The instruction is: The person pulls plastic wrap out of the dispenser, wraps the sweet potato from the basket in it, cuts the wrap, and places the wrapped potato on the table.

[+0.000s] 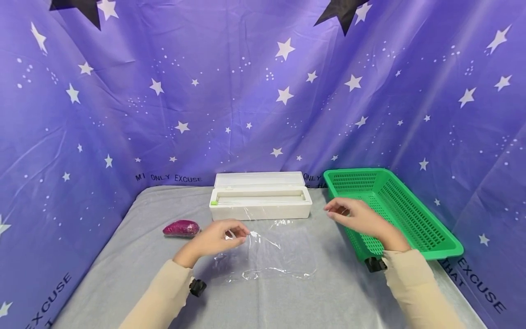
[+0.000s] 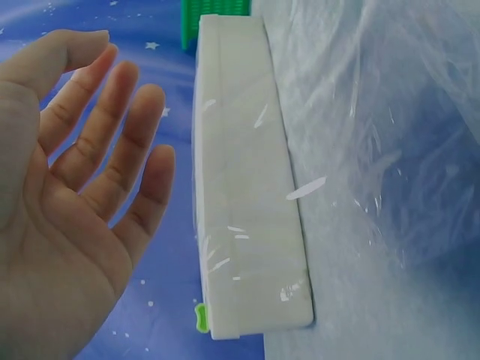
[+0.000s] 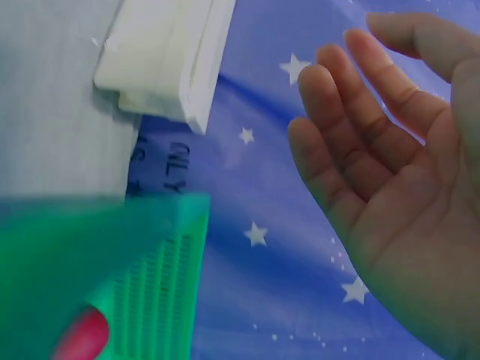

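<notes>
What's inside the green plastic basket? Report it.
The head view shows the slotted floor and walls of the green plastic basket; the right hand and wrist cover part. The right-wrist view shows a red thing, apparently inside, partly hidden.

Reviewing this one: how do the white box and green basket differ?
The white box is narrow, with solid walls; the green basket is wider, with slotted walls. The box has a lid, standing open; the basket shows no lid. Both are open on top.
</notes>
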Demonstrator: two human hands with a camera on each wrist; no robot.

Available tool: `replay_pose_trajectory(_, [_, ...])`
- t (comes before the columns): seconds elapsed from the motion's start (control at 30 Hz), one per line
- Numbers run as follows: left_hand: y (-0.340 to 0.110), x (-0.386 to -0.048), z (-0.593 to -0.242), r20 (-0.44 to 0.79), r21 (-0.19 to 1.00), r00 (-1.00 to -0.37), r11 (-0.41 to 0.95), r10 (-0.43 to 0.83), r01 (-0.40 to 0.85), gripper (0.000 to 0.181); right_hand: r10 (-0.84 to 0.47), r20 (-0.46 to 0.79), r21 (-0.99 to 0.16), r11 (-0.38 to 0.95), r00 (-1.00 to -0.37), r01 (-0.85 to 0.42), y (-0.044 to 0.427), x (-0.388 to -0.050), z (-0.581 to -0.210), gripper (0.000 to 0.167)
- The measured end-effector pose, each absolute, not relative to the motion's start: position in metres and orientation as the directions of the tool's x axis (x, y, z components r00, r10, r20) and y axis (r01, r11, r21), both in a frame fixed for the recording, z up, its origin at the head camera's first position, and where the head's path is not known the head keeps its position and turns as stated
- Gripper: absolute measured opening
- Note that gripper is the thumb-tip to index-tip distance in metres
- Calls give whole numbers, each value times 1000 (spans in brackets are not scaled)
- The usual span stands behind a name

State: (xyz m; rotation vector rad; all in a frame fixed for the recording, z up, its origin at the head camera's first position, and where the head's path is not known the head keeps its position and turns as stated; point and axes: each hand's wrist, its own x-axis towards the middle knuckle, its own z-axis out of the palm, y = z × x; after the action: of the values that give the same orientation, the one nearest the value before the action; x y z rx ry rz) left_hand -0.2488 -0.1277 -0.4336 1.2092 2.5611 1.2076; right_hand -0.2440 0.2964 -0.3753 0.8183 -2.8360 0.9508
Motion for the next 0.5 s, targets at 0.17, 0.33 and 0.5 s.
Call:
replay_pose_trajectory(0.17, [-118,-252,-434,259,679,-707,396,659,618,23,-433,211,-531,702,-876,-475,313,-252,-365,19])
replay_pose_trajectory(0.33, [-109,-254,-436,253,691,-714,395,652,606,34,-393,218,-507,736,-893,-448,329,-261,-359,21])
replay_pose_trajectory(0.5, [-102,-255,-435,250,709,-718,383,649,593,42,-353,176,-521,759,-919,-391,343,-269,-356,24])
